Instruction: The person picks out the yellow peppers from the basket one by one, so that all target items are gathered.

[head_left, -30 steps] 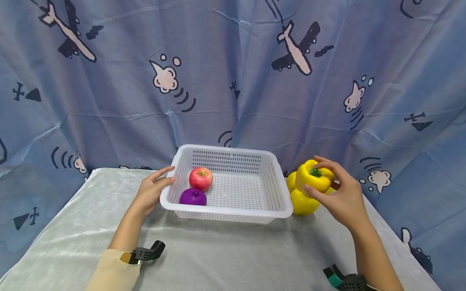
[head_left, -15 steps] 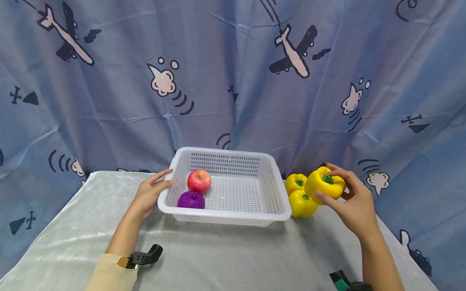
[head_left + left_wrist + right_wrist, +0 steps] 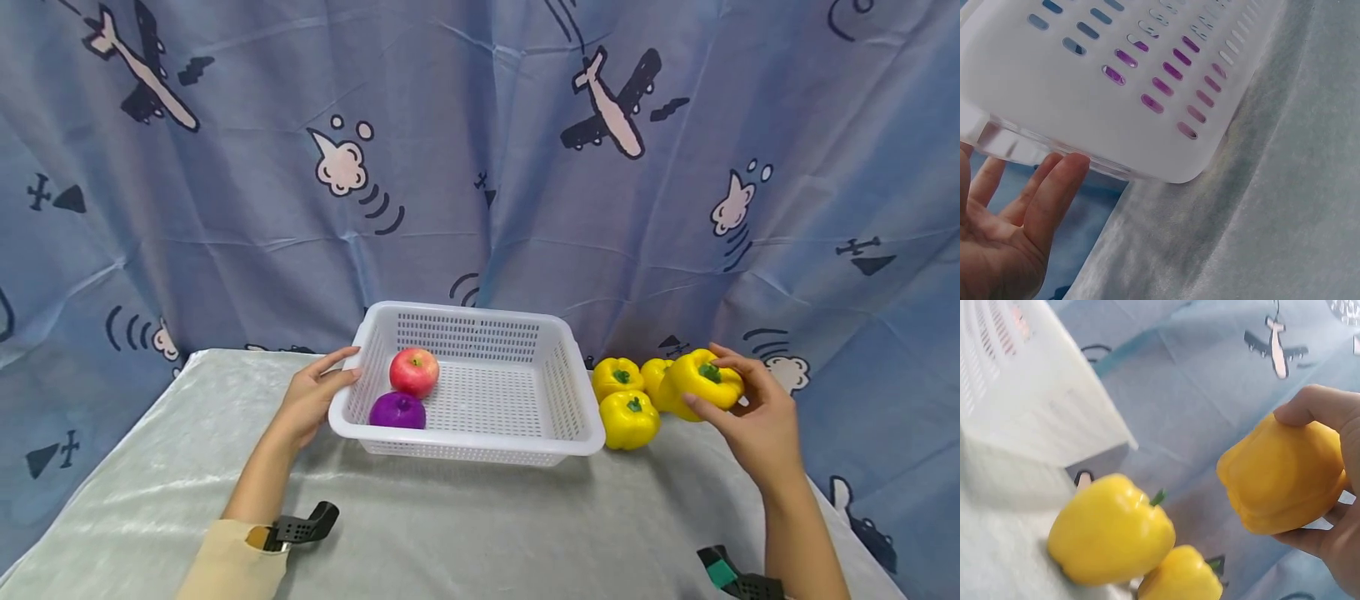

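My right hand (image 3: 765, 421) grips a yellow bell pepper (image 3: 697, 383) between thumb and fingers, at the right end of a group of yellow peppers. In the right wrist view this bell pepper (image 3: 1282, 475) appears beside two others. At the left end of a white plastic basket (image 3: 465, 446), my left hand (image 3: 307, 400) touches the rim with its fingertips. The left wrist view has the fingers fairly straight against the rim's outside. Inside the basket, a red apple (image 3: 414, 372) and a round purple thing (image 3: 397, 411) sit on the left side.
Three yellow bell peppers rest right of the basket: a front pepper (image 3: 630, 420), a back pepper (image 3: 617, 378) and a partly covered pepper (image 3: 654, 377). A pale cloth (image 3: 450, 533) covers the table. Behind it hangs a blue curtain (image 3: 450, 167) with airplane prints.
My right hand has moved right and slightly downward in the head view, carrying its bell pepper and uncovering the peppers behind. My left hand has stayed at the basket rim.
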`<control>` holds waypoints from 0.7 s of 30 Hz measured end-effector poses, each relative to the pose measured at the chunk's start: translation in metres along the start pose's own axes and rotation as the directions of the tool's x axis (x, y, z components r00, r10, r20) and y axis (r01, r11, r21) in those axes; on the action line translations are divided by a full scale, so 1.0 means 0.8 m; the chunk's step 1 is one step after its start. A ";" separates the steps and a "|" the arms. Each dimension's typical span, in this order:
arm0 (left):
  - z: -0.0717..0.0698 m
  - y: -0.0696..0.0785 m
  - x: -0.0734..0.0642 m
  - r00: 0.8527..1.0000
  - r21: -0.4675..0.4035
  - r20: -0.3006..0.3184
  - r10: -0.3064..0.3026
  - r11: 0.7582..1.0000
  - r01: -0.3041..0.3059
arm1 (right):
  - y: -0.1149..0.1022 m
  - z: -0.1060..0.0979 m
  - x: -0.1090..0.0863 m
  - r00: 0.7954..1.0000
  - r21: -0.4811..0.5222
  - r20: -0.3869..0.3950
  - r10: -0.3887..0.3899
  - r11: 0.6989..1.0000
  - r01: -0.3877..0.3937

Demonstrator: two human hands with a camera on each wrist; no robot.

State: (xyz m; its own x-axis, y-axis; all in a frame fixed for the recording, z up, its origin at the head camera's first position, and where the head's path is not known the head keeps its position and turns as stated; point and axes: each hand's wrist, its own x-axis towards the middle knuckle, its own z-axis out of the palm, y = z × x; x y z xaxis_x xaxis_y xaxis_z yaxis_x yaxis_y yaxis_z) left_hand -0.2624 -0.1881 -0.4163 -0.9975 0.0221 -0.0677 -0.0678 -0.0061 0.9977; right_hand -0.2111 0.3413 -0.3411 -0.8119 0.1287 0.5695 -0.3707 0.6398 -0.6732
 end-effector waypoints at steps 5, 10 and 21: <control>0.001 0.000 0.002 1.000 0.008 -0.001 -0.003 1.000 0.003 | 0.022 0.000 0.000 0.998 -0.025 0.000 0.058 0.998 -0.058; 0.001 0.000 0.002 1.000 0.013 -0.006 -0.008 1.000 0.008 | 0.044 0.001 -0.001 0.996 -0.042 0.003 0.093 0.995 -0.092; 0.001 -0.001 0.002 1.000 0.006 -0.007 -0.007 1.000 0.007 | 0.083 0.008 -0.010 0.992 -0.049 0.070 0.104 0.994 -0.101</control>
State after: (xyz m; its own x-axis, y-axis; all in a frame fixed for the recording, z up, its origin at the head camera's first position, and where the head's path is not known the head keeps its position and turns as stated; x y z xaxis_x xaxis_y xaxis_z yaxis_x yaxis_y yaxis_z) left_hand -0.2640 -0.1876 -0.4171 -0.9971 0.0156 -0.0745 -0.0745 0.0002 0.9972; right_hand -0.2320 0.3775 -0.3932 -0.8754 0.1416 0.4621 -0.2643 0.6602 -0.7031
